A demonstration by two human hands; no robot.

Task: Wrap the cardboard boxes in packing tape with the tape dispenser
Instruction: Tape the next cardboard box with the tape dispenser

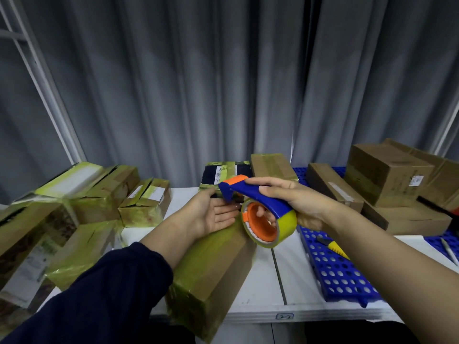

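Fingers (263,181) of the right hand (295,197) are curled round the tape dispenser (258,194); the left hand (211,214) is held open beside it. Beneath the fingers, a taped cardboard box (216,264) is laid on the desk (265,289).

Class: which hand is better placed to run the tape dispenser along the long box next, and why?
The right hand: it grips the tape dispenser by its handle, above the long box. The left hand is open.

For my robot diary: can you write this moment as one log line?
right hand: holds tape dispenser | left hand: open, by dispenser's front | cardboard box: below, partly taped
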